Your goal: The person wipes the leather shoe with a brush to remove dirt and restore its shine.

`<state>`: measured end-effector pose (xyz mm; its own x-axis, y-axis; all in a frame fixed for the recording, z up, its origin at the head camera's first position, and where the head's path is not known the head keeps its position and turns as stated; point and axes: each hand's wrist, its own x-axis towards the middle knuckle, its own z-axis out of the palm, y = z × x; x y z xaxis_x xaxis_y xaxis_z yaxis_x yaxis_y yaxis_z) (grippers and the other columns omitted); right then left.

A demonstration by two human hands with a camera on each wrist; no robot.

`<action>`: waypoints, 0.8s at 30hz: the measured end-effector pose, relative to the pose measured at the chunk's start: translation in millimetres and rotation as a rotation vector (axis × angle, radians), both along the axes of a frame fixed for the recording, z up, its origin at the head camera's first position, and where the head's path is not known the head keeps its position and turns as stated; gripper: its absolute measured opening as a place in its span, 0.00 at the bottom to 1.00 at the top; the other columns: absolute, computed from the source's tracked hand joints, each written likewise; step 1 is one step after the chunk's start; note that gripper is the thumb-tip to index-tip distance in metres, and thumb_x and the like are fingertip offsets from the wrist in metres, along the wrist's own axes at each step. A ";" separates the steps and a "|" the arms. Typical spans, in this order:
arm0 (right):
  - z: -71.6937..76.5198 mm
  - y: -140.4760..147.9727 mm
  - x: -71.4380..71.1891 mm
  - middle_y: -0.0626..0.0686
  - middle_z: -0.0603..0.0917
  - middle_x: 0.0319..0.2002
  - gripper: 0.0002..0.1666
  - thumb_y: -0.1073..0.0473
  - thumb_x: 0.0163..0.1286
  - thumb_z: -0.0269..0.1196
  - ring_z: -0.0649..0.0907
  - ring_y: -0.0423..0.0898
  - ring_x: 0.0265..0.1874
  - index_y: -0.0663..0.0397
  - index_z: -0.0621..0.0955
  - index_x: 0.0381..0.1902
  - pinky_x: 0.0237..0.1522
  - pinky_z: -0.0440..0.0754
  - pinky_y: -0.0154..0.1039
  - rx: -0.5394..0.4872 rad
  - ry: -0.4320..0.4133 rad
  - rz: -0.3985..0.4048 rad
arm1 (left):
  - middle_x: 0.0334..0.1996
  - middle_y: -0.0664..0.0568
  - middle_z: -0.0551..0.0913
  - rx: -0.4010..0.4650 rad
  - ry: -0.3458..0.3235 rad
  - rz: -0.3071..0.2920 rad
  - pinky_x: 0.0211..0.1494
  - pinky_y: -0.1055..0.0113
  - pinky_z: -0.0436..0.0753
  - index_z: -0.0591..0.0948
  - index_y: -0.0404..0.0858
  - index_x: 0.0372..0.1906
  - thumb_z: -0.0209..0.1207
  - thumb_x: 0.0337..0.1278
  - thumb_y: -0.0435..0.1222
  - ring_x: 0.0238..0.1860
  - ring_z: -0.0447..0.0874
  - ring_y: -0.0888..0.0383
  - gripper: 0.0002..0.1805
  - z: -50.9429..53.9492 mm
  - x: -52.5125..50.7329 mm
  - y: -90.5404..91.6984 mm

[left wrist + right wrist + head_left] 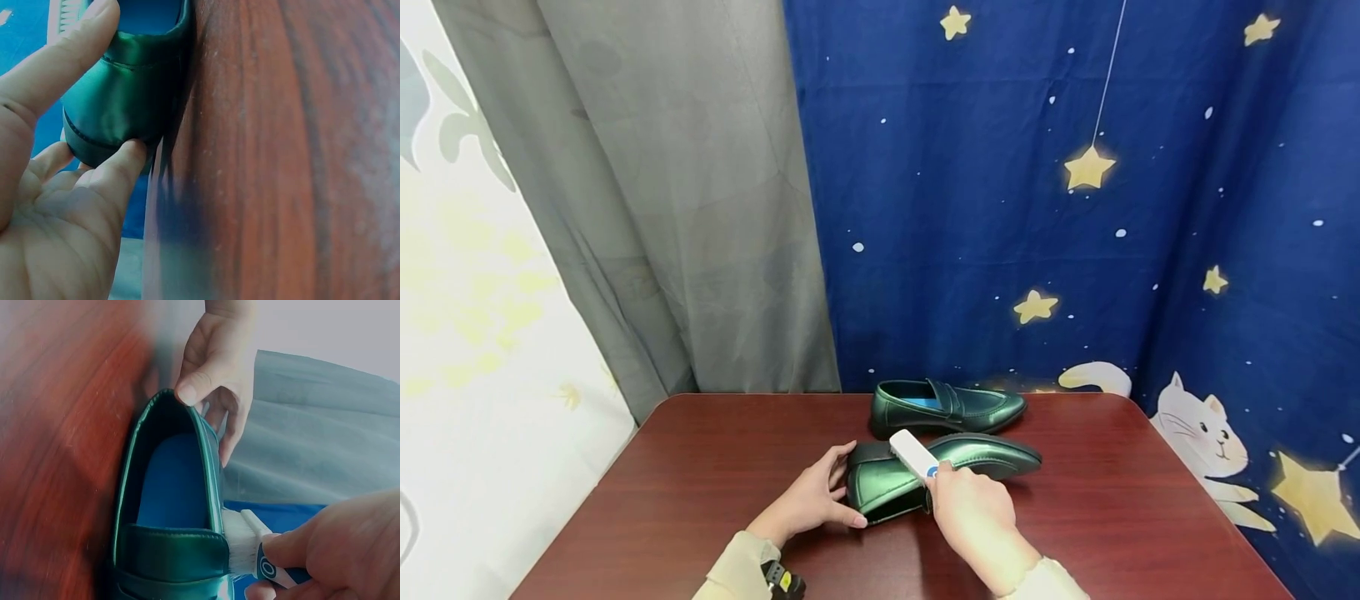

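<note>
A dark green loafer lies tilted on its side on the table, its opening toward me and its sole edge facing away. My left hand holds it by the heel, the thumb at the collar and the fingers around the back, as the left wrist view also shows. In my right hand I grip a white-backed brush. Its pale bristles touch the shoe's upper side beside the opening in the right wrist view. A blue insole shows inside.
The matching green loafer stands upright just behind, near the table's far edge. The reddish-brown table ends at a grey curtain and a blue star-patterned curtain. A dark device with a yellow mark sits by my left wrist.
</note>
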<state>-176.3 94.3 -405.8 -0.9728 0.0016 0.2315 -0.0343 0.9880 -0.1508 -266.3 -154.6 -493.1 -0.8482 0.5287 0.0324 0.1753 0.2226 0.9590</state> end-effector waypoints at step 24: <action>4.8 44.7 -0.1 0.54 0.84 0.24 0.17 0.45 0.75 0.60 0.82 0.56 0.20 0.54 0.79 0.35 0.17 0.73 0.52 -0.046 -0.034 -0.022 | 0.82 0.38 0.43 -0.005 -0.016 0.003 0.70 0.46 0.71 0.53 0.38 0.79 0.80 0.38 0.31 0.80 0.46 0.38 0.63 1.4 1.4 -1.0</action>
